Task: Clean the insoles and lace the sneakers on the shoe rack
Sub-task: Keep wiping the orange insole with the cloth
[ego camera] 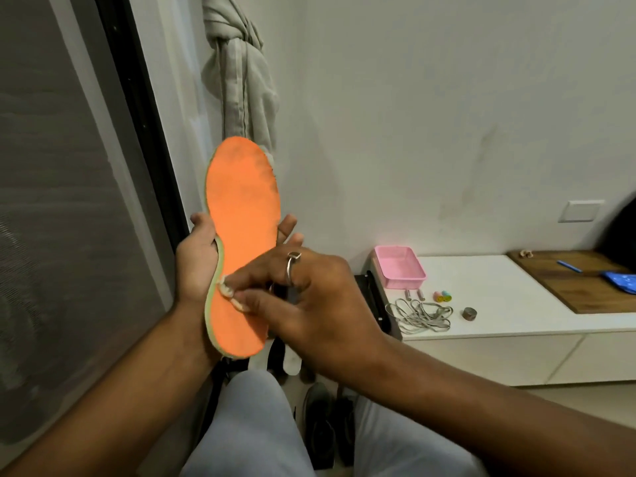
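Your right hand (309, 297) pinched white wad (227, 287) against orange insole (241, 215) at mid-length; left hand (196, 266) gripped insole from behind, upright above knees; cleaning step likely underway; next probably needed strokes toward grubby toe; laces (418, 316) lay on cabinet (499, 304).

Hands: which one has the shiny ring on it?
The right hand, with the silver ring on a finger; it pinches a small white wad against the orange insole. The left hand shows none and holds the insole from behind.

Open air right of the insole (241, 215) — knotted curtain (237, 70) behind, window frame (146, 115) crowding left.
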Demonstrator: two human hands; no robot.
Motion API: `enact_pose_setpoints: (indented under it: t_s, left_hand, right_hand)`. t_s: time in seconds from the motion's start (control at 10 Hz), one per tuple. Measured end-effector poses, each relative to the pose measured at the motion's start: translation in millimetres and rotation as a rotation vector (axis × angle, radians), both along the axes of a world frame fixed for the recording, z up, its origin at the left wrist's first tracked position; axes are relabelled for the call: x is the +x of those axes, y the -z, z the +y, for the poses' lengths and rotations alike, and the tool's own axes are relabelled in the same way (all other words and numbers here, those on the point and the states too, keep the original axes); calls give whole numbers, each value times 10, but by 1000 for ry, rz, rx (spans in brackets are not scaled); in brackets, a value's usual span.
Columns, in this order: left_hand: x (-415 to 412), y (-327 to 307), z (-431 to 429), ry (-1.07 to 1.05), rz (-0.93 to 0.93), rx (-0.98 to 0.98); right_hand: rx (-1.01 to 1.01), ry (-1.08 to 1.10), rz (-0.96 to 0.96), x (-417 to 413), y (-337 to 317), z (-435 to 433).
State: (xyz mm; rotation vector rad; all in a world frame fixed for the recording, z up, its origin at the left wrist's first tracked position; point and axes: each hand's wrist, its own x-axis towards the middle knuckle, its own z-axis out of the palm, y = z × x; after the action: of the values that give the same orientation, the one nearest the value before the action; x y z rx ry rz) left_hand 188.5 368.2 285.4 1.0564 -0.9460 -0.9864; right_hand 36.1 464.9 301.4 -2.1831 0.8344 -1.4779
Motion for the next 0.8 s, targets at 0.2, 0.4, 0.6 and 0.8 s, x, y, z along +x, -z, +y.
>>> enact_pose_setpoints:
  t_s: [0.2, 0.4, 0.6, 0.8]
  left_hand:
    - [118, 77, -91, -35, -80, 71]
    - [60, -20, 205, 36, -146, 19]
    - [-405, -297, 577, 382, 68, -27]
    - [-426, -381, 687, 376, 216, 14]
  right_hand:
    - [-162, -24, 74, 35, 113, 100]
    - [-257, 35, 97, -46, 112, -83]
    - [-341, 359, 347, -210, -98, -629]
    - [-314, 393, 427, -208, -191, -596]
